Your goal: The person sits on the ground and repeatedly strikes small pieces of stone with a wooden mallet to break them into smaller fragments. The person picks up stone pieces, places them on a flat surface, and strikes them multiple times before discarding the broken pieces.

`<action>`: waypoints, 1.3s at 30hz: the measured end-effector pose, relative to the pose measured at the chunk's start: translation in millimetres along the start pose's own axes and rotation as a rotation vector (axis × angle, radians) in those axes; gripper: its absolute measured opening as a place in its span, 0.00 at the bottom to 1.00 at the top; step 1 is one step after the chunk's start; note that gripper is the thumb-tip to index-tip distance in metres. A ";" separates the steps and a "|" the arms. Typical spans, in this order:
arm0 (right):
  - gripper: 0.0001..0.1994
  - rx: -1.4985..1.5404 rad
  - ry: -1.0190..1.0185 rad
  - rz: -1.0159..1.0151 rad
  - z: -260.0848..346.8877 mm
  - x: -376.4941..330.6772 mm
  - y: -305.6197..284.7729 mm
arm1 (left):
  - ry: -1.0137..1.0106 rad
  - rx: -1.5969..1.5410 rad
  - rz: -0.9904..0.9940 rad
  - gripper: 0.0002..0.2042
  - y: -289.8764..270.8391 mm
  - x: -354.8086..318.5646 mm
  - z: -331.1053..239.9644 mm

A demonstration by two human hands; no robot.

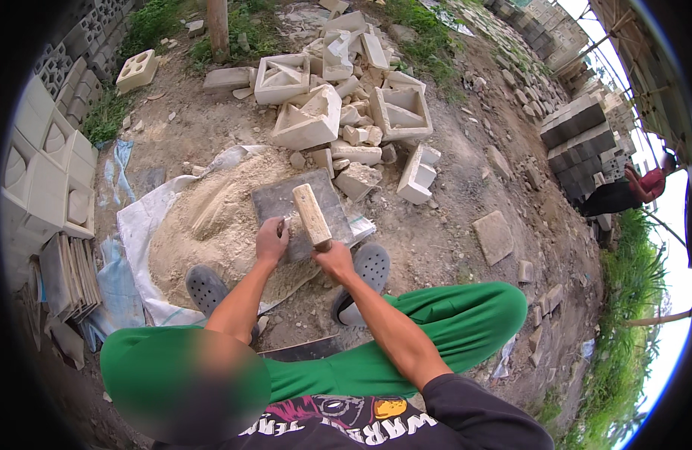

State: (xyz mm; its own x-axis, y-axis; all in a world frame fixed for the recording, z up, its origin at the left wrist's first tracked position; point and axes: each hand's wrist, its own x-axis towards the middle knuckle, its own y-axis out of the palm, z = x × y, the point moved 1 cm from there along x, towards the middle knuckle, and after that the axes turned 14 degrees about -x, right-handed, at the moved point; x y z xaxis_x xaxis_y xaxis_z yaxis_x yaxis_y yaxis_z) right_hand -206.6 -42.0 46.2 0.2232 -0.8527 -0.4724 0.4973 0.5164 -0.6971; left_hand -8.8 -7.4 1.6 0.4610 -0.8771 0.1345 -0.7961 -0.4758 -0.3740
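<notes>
Mallet [312, 215] with a pale wooden head sits in the right hand [335, 259], which is closed tight around the handle just under the head. Its head points up and away, over a flat grey slab [286, 202]. That slab rests on a pile of sand [211, 225], and the sand lies on a white sack sheet [136, 225].

The left hand [272, 238] is closed on a small thin tool, maybe a chisel, though it is too small to tell. Its tip touches the near edge of the slab.

Wood like this looks hard and stiff, and not very heavy. It seems dry, so it should not slip. A good place to hold it is on the handle, where the right hand has it.

The slab looks heavy and hard, and it could crack or chip at its edges. Broken pale blocks [338, 112] lie in a heap just past the sand.
</notes>
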 end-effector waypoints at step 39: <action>0.13 0.192 0.003 0.063 37.0 8.7 -25.4 | -0.548 0.080 0.031 0.08 -0.5 37.0 7.6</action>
State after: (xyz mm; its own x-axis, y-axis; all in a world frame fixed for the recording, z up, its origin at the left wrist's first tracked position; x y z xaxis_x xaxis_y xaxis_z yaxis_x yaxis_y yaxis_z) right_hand -186.3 -65.5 79.8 0.2570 -0.8186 -0.5137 0.6331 0.5442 -0.5505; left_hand 11.7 -39.1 -0.3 0.5913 -0.7180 -0.3672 -0.7903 -0.4252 -0.4412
